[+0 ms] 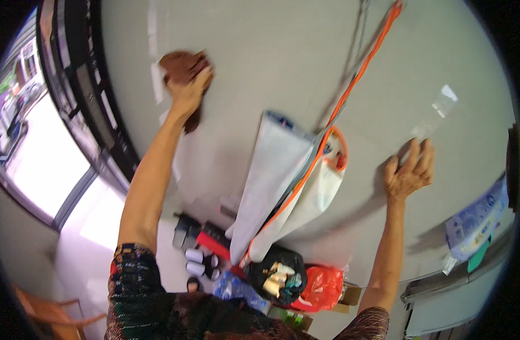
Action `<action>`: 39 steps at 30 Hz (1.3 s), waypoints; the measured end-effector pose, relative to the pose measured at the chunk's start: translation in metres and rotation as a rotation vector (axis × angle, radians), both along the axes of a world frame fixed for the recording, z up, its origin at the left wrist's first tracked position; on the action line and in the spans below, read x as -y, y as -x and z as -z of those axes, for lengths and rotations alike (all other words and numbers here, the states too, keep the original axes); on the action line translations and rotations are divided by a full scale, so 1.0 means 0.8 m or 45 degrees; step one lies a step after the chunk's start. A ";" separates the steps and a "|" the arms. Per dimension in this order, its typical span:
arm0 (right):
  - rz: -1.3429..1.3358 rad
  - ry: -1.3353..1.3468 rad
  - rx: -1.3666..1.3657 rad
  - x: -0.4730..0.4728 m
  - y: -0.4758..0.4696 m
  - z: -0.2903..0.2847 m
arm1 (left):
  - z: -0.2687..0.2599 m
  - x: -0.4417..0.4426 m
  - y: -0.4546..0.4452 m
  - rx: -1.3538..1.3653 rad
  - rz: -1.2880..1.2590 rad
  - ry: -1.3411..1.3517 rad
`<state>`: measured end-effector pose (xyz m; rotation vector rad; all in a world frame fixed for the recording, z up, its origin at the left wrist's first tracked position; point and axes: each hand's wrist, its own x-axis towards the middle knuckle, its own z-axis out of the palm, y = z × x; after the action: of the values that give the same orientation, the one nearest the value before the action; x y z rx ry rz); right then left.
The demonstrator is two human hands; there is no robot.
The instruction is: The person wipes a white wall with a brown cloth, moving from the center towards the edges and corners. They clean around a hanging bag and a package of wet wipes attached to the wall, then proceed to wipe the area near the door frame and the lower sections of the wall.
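Observation:
My left hand (191, 91) grips a crumpled brown cloth (181, 66) against the pale, glossy wall (251, 51), near the dark door frame. My right hand (410, 170) holds nothing. Its fingers are apart and its fingertips are at the wall, just below a small clear patch, perhaps tape or film (445, 100). Between my arms, a white bag with orange trim (315, 199) hangs from an orange and grey strap (361, 72). Beside it hangs a long white bag or folded sheet (274, 157) with a dark top edge.
Below stand a black-lined bin (255, 276) with litter, a red plastic bag (325, 287), bottles in a pack (236, 289), slippers (195, 261) and a red box (213, 242). A blue-white package (476, 221) hangs at right. A doorway (60, 170) opens at left, above a wooden chair (52, 312).

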<state>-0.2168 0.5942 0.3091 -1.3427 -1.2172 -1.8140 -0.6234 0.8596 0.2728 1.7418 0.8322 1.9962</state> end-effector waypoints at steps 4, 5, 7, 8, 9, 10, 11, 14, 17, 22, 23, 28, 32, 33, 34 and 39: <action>0.123 0.076 -0.060 0.017 -0.004 -0.003 | 0.018 -0.085 0.055 -0.090 0.027 0.332; 0.092 0.071 -0.128 0.014 0.013 -0.003 | 0.018 -0.097 0.084 -0.093 -0.050 0.305; -0.020 0.049 -0.261 0.001 0.047 -0.010 | 0.008 -0.090 0.105 -0.096 -0.113 0.358; -0.098 0.033 -0.321 -0.002 0.061 -0.016 | 0.001 -0.080 0.109 -0.073 -0.093 0.411; -0.175 0.024 -0.387 0.001 0.072 -0.021 | -0.001 -0.081 0.108 -0.175 -0.180 0.423; -0.229 0.040 -0.471 0.003 0.082 -0.031 | -0.003 -0.086 0.108 -0.275 -0.272 0.431; -0.287 0.054 -0.553 0.003 0.091 -0.047 | -0.007 -0.089 0.106 -0.372 -0.369 0.435; -0.391 0.130 -0.654 -0.002 0.130 -0.080 | 0.001 -0.094 0.076 -0.559 -0.407 0.302; -0.461 0.170 -0.598 -0.035 0.172 -0.110 | 0.016 -0.131 0.038 -0.444 -0.425 0.175; -0.362 0.040 -0.457 -0.070 0.184 -0.140 | -0.036 -0.008 -0.063 -0.549 -0.142 -0.109; -0.366 -0.003 -0.454 -0.081 0.184 -0.144 | -0.036 -0.010 -0.070 -0.695 -0.270 -0.344; -0.201 -0.322 -0.283 -0.105 0.136 -0.135 | -0.116 0.077 -0.120 -1.006 -0.215 -0.962; -0.286 -0.356 -0.326 -0.118 0.138 -0.128 | -0.177 0.079 -0.122 -0.851 -0.479 -1.197; -0.285 -0.349 -0.316 -0.114 0.133 -0.130 | -0.192 0.077 -0.129 -0.776 -0.482 -1.118; -0.283 -0.337 -0.305 -0.112 0.128 -0.128 | -0.205 0.073 -0.134 -0.702 -0.478 -1.041; -0.298 -0.283 -0.304 -0.109 0.131 -0.127 | -0.267 0.019 -0.100 -0.416 -0.739 -0.907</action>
<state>-0.3215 0.6811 0.4107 -1.1971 -0.9710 -1.5262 -0.5437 0.8445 0.4866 2.4873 0.8563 2.6565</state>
